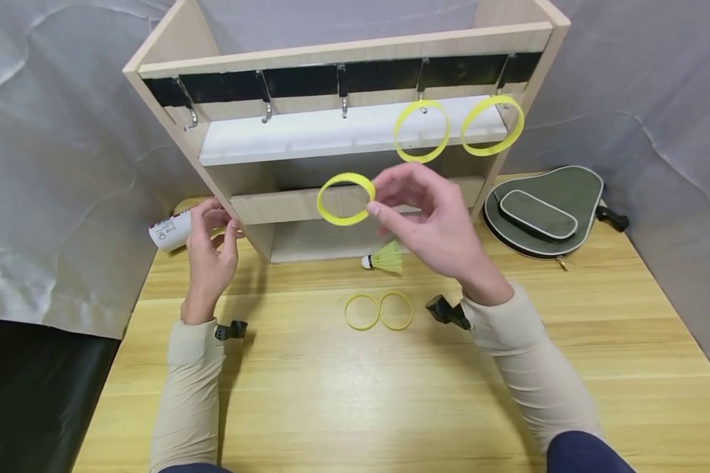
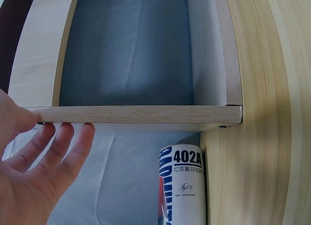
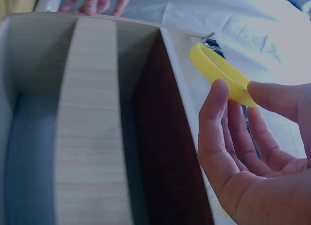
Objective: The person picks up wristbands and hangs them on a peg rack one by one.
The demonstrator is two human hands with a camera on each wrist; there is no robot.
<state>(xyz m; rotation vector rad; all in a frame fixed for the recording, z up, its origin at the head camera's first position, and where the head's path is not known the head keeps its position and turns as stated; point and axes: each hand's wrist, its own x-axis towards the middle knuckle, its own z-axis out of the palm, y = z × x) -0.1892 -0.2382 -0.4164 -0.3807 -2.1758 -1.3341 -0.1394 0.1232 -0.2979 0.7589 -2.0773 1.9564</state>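
My right hand point(image 1: 428, 213) pinches a yellow ring point(image 1: 325, 210) between thumb and fingers, in front of the wooden shelf point(image 1: 355, 45). In the right wrist view the ring point(image 3: 218, 72) is tilted, held at its lower end. With thumb and fingertips, my left hand point(image 1: 210, 246) grips the edge of the shelf's left side panel point(image 2: 146, 113). Hooks line a black strip along the shelf; one yellow ring point(image 1: 398, 135) hangs from the fourth hook and another yellow ring point(image 1: 517, 128) from the rightmost. The left three hooks point(image 1: 344, 105) are bare.
Two thin yellow rings point(image 1: 348, 312) lie side by side on the wooden table point(image 1: 343, 394). A yellow shuttlecock point(image 1: 386, 260) lies at the shelf's base. Left of the shelf is a white printed tube point(image 1: 170, 231). A green paddle-shaped case point(image 1: 580, 187) lies to the right.
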